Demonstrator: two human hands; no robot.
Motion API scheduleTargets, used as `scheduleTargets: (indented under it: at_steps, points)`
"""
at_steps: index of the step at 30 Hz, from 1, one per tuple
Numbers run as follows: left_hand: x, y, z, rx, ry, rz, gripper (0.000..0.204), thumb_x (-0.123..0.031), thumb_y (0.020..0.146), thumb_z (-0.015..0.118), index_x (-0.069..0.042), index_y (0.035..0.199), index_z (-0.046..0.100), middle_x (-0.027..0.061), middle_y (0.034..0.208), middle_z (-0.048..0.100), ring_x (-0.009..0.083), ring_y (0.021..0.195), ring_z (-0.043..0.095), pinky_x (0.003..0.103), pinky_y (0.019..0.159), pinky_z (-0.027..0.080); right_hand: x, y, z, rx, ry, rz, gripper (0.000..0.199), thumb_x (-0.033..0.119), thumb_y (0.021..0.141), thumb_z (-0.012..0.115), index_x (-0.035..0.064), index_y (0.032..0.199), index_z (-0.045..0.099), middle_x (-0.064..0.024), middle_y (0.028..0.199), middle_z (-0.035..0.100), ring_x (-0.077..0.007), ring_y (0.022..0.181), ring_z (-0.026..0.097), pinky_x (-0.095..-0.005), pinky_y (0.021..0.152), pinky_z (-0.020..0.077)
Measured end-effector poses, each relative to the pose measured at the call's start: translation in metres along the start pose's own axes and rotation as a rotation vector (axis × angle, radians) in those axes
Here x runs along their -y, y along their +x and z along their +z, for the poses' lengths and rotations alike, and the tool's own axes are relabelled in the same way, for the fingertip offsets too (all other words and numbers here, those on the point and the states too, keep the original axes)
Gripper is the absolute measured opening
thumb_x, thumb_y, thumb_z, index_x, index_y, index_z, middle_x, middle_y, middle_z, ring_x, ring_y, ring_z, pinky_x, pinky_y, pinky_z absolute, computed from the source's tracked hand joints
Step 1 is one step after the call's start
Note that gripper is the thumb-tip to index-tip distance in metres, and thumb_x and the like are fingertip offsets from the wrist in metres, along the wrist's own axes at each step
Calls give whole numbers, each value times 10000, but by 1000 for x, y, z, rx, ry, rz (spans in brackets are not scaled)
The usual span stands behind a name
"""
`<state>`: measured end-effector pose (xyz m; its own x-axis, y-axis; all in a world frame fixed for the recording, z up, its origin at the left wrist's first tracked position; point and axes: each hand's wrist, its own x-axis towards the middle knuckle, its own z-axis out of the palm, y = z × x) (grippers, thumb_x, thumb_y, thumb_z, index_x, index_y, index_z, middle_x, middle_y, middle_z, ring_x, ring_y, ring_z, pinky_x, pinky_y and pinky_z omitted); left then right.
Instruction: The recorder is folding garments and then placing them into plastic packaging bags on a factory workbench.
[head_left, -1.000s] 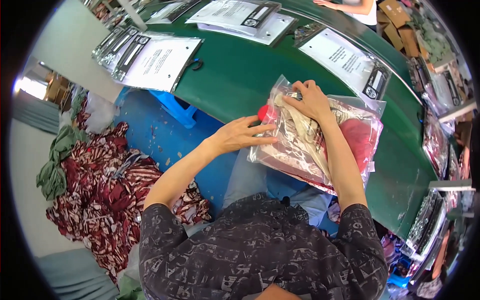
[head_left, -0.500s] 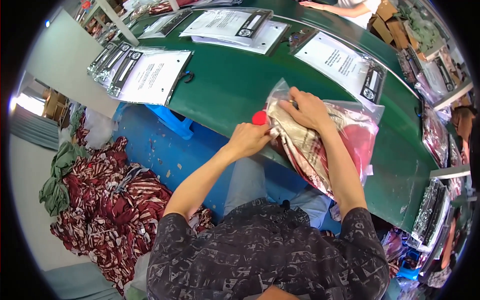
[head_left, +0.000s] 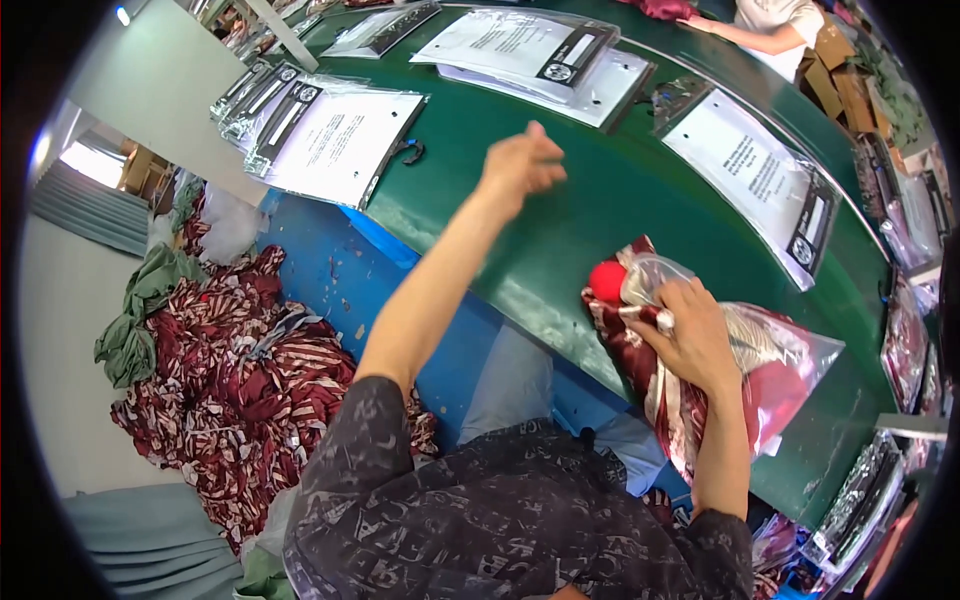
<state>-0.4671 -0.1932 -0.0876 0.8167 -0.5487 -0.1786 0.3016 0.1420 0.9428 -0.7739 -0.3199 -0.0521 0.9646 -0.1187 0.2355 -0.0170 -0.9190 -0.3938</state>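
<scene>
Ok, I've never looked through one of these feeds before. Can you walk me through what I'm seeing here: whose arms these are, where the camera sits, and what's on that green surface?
There is no machine here: the arms belong to a person, and the camera sits on their head looking down, so the picture bulges like a fisheye and straight edges bend. The left hand is raised over the green table with nothing in it, fingers loosely curled. The right hand presses on a clear plastic bag with a dark red patterned garment in it, at the table's near edge. Farther along the table lie flat clear packets with white printed sheets. On the floor at the left is a pile of the same red patterned cloth and some green cloth. Another person's arm shows at the top edge.
</scene>
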Motion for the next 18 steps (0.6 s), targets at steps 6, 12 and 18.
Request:
scheduleTargets:
  at_steps: [6,12,18]
  points:
    - [-11,195,-63,-539,-129,-8,485,-376,998,608,100,1078,564,228,994,661,274,553,679,264,368,497,-24,-5,-1,5,76,66,308,224,817,764,88,957,526,-74,880,565,-281,814,489,-373,779,414]
    - [-14,278,-70,-610,-120,-29,402,-199,896,734,101,1121,589,255,1070,664,270,633,680,294,418,529,-30,2,-1,37,114,137,306,175,795,770,82,944,519,-69,902,567,-278,819,494,-365,786,414]
    - [-17,301,-113,-653,-404,187,218,42,861,679,31,1063,595,165,912,652,212,610,597,275,427,470,-34,12,5,9,243,88,288,115,794,762,72,951,525,-69,939,566,-270,845,510,-349,806,427]
